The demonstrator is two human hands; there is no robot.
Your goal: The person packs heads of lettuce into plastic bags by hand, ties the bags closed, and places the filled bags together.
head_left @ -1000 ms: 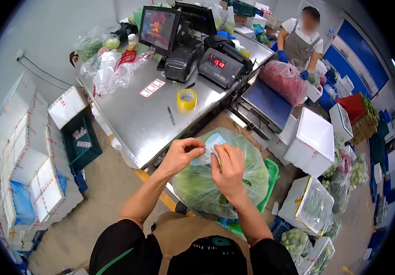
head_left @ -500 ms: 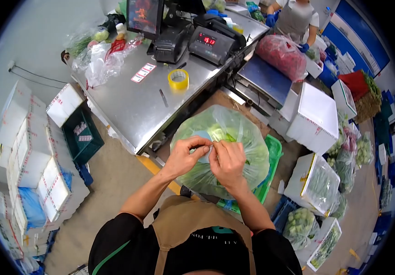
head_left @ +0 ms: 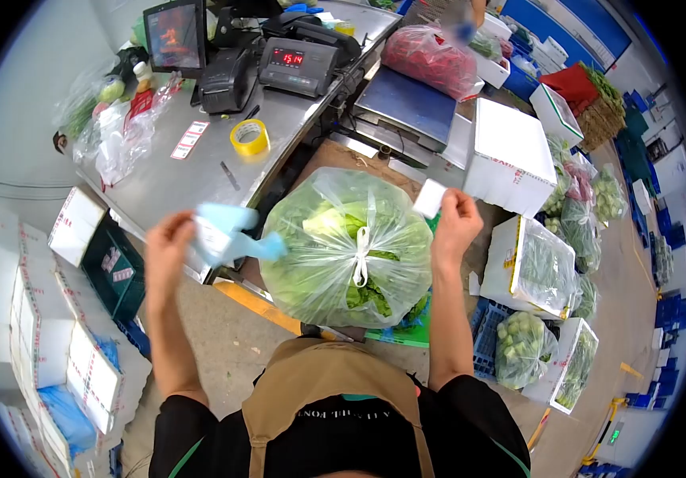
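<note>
A big clear plastic bag of leafy green vegetables stands in front of me, its neck knotted with a white tie. Left of the bag, my left hand pinches a blurred, pale blue strip of label backing paper with a white patch on it. My right hand, to the right of the bag, holds a small white label between closed fingertips. Neither hand touches the bag. Part of a green crate shows under the bag's near side.
On the steel table are a yellow tape roll, a label strip, a printer and a weight display. A bag of red produce lies behind the scale platform, near another person. Foam boxes line the right side.
My hands have moved apart from together over the bag. The white label is now in the right hand and the blue backing strip in the left. The view has shifted right.
</note>
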